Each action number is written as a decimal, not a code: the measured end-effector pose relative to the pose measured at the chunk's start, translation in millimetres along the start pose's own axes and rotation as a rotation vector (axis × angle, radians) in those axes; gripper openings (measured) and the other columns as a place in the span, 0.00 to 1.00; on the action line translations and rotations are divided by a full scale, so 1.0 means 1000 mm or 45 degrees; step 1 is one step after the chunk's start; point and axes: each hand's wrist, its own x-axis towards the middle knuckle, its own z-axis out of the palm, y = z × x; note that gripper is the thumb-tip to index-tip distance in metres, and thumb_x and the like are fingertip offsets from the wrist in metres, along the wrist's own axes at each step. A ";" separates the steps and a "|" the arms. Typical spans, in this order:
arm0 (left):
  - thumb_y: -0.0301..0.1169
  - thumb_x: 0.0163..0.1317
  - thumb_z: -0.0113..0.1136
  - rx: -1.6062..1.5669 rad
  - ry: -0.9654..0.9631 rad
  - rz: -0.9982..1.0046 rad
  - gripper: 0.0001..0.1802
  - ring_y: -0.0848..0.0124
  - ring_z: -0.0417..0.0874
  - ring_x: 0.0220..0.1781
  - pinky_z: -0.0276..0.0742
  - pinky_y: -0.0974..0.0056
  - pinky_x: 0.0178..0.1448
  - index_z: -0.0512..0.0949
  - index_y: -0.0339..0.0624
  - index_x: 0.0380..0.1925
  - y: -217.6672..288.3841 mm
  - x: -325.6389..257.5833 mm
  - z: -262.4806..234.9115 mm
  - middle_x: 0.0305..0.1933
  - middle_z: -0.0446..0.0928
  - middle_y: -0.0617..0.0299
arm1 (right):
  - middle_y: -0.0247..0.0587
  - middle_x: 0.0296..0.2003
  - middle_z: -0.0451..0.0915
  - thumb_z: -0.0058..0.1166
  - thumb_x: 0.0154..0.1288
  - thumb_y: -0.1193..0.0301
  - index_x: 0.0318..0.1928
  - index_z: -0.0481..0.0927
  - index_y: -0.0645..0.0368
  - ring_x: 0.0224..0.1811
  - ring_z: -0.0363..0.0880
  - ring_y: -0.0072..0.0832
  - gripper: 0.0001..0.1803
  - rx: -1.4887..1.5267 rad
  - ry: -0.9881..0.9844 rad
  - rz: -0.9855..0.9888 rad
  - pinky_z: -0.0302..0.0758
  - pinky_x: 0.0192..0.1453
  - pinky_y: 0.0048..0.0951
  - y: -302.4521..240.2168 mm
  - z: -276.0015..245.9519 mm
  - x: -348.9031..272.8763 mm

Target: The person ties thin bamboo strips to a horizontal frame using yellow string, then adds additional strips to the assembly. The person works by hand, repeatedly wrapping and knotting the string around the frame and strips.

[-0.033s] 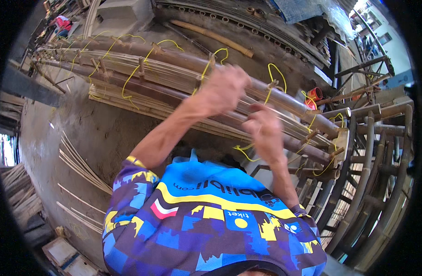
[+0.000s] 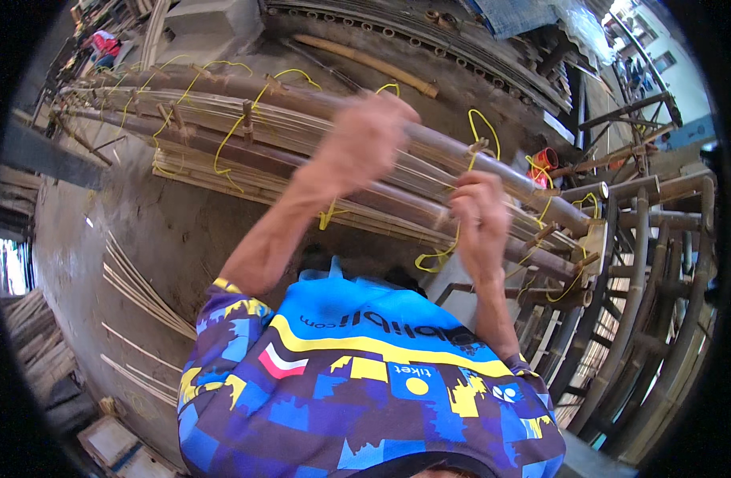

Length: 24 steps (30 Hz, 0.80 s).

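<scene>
A long bundle of thin, pale bamboo strips (image 2: 293,123) lies between two thick brown bamboo poles, the far pole (image 2: 493,166) and the near pole (image 2: 278,158). Short wooden pegs (image 2: 247,121) stand along them, with yellow cord (image 2: 236,135) looped at intervals. My left hand (image 2: 365,143) is over the poles, left of my right hand, its fingers smeared by motion. At the strips, close to a yellow cord loop, my right hand (image 2: 481,211) has its fingers curled in; whatever they grip is hidden.
A bamboo rack (image 2: 640,303) stands at the right, with a red container (image 2: 544,159) beyond the far pole. Loose strips (image 2: 138,279) lie on the floor at the left. Across the back are a loose bamboo pole (image 2: 365,64) and stacked poles (image 2: 461,68). Another person (image 2: 105,48) is at the far left.
My left hand has shifted left along the poles. My right hand has moved right and slightly up. A hanging yellow cord end now shows below my left hand.
</scene>
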 end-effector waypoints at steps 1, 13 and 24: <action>0.26 0.46 0.53 0.168 0.055 -0.106 0.12 0.57 0.72 0.40 0.68 0.58 0.45 0.73 0.37 0.34 -0.021 -0.003 -0.026 0.36 0.73 0.52 | 0.45 0.23 0.74 0.55 0.50 0.66 0.22 0.73 0.64 0.27 0.73 0.40 0.12 0.093 -0.025 0.085 0.68 0.33 0.38 -0.011 0.011 0.006; 0.32 0.42 0.57 0.206 -0.205 0.111 0.11 0.63 0.73 0.37 0.68 0.61 0.36 0.67 0.42 0.25 -0.120 -0.047 0.023 0.27 0.68 0.58 | 0.36 0.21 0.64 0.33 0.67 0.63 0.21 0.64 0.60 0.28 0.64 0.27 0.18 0.969 0.267 0.541 0.64 0.35 0.30 -0.026 0.122 0.033; 0.34 0.50 0.49 0.421 0.000 0.157 0.09 0.65 0.68 0.38 0.63 0.60 0.36 0.68 0.44 0.30 -0.102 -0.049 0.024 0.34 0.68 0.60 | 0.25 0.10 0.49 0.40 0.64 0.60 0.13 0.56 0.50 0.12 0.45 0.18 0.22 1.406 0.069 0.942 0.48 0.18 0.22 -0.025 0.100 0.138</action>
